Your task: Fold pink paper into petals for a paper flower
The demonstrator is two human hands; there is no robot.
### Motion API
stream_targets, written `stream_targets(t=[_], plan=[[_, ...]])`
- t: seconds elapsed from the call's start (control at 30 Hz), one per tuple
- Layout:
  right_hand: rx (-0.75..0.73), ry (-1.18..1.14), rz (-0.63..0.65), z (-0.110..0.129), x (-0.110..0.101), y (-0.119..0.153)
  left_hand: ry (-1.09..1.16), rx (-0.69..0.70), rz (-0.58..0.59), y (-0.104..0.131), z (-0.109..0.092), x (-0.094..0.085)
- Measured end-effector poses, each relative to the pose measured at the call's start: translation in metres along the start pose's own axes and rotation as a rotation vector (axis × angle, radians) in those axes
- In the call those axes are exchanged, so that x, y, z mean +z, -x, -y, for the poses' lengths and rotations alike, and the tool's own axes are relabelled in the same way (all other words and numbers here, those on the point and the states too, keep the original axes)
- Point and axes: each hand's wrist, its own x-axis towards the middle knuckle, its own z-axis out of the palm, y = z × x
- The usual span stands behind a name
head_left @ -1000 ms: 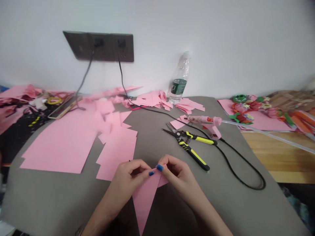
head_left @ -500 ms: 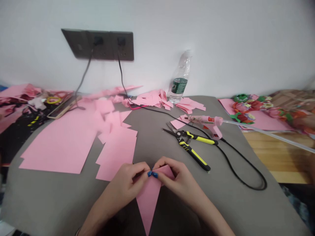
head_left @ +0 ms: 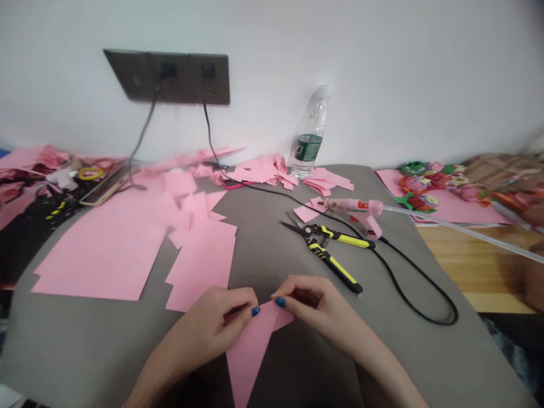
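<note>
I am holding a folded piece of pink paper (head_left: 250, 354) up in front of me, on the near side of the pliers and to their left, narrowing to a point toward my body. My left hand (head_left: 223, 317) pinches its upper edge between thumb and fingers, and my right hand (head_left: 312, 303), the closer of the two to the pliers, pinches the same edge farther right; my thumbs are apart. The pliers (head_left: 325, 258), black and yellow, lie on the grey worktop (head_left: 395, 351) with their handles spread. Just beyond them, slightly right, is a pink glue gun (head_left: 348, 206). Straight behind the pliers, near the wall, a bottle (head_left: 308, 148) with a green label stands tilted. Left of the pliers lie cut pink sheets (head_left: 206, 255), and farther left larger ones (head_left: 106, 249). Well right of the pliers, colourful flowers (head_left: 437, 181) rest together.
</note>
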Motion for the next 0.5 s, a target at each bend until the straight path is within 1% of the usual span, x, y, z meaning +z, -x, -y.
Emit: stream_targets(t=[0.1, 0.17, 0.23, 0.33, 0.4, 0.43, 0.5], plan=[[0.000, -0.024, -0.144, -0.003, -0.020, 0.001, -0.019, -0.034, -0.042, 0.007, 0.003, -0.008], [-0.033, -0.030, -0.203, -0.001, -0.023, 0.002, -0.022, -0.045, -0.050, 0.008, 0.004, -0.010], [-0.068, -0.037, -0.189, 0.002, -0.013, 0.001, -0.007, -0.031, -0.048, 0.005, 0.001, -0.008], [-0.065, 0.015, -0.106, 0.005, 0.015, -0.002, 0.034, -0.008, -0.054, -0.004, -0.004, 0.000], [-0.077, 0.030, -0.090, 0.005, 0.026, -0.004, 0.041, -0.009, -0.065, -0.008, -0.006, 0.004], [-0.080, 0.025, -0.095, 0.004, 0.027, -0.005, 0.042, -0.014, -0.068, -0.008, -0.006, 0.005], [-0.086, 0.009, -0.136, 0.002, 0.017, -0.004, 0.040, -0.023, -0.070, -0.004, -0.003, 0.003]])
